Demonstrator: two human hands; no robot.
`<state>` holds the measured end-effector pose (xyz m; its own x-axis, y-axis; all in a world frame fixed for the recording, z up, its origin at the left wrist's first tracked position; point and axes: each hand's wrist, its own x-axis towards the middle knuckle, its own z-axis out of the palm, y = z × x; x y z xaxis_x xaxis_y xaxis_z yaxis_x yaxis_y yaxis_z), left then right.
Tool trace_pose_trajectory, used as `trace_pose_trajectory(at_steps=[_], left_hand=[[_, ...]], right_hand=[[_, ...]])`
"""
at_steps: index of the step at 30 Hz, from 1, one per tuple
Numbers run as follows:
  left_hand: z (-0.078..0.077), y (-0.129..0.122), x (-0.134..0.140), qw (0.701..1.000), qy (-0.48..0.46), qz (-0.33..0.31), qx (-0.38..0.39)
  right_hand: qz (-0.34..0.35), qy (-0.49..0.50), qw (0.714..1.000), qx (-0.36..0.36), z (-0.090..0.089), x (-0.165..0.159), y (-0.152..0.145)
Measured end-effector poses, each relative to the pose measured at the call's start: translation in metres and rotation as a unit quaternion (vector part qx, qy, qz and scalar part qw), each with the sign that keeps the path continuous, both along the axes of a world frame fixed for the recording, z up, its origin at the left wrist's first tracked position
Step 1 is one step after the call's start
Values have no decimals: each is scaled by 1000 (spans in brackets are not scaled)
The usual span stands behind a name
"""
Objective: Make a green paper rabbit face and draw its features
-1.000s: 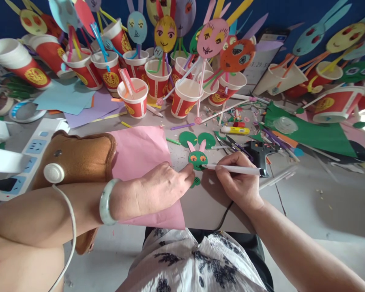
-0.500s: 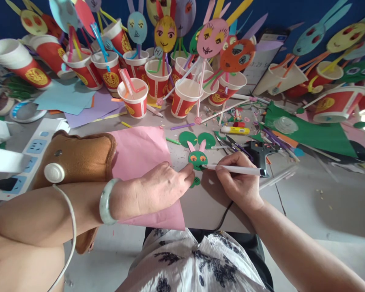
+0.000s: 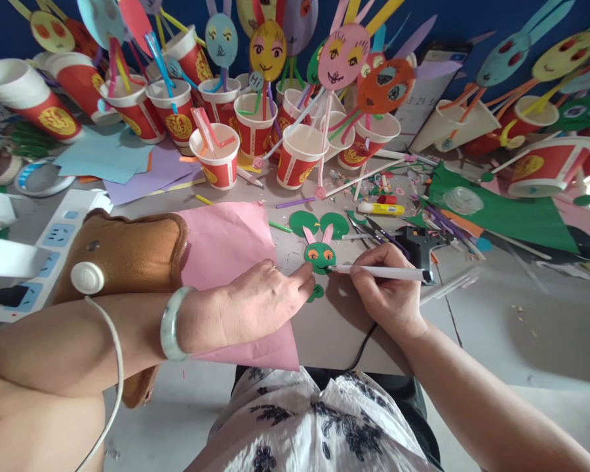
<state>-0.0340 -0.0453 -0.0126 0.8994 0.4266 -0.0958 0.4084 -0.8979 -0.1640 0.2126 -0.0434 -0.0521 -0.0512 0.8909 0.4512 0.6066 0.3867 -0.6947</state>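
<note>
A small green paper face (image 3: 316, 265) with pink ears, orange eyes and a black mouth line lies on the table. My right hand (image 3: 391, 285) grips a white marker pen (image 3: 388, 271), its tip touching the face at the right end of the mouth. From the left, my left hand (image 3: 260, 298) reaches over with fingers stretched out, the fingertips resting at the face's left edge; its thumb is hidden. Just below the face is a small green paper piece (image 3: 316, 292) with dark marks. Two round green paper pieces (image 3: 335, 225) lie above the ears.
Pink paper (image 3: 226, 242) lies under my left forearm, beside a brown padded pouch (image 3: 132, 255) and a power strip (image 3: 54, 242). Right of the pen are scissors (image 3: 381, 233) and a black glue gun (image 3: 420, 246). Paper cups (image 3: 302, 157) with paper figures line the back.
</note>
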Motion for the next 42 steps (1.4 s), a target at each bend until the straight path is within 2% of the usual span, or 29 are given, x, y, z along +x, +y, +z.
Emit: trace_pose_trajectory(at_steps=[7,18,36,42], left_hand=[[-4,0,0,1000,-14,0,13],[0,-1,-1,999,-4,-7,37],[0,-1,-1,1000,-6,2,-4],[0,-2,-1,1000,-9,-5,23]], right_hand=[[4,-7,1000,8,0,0,0],[-8,-24,1000,-5,1,-3,-1],[-21,-31,998,-42,7,-5,-2],[-13,-23,999,-43,6,-4,-2]])
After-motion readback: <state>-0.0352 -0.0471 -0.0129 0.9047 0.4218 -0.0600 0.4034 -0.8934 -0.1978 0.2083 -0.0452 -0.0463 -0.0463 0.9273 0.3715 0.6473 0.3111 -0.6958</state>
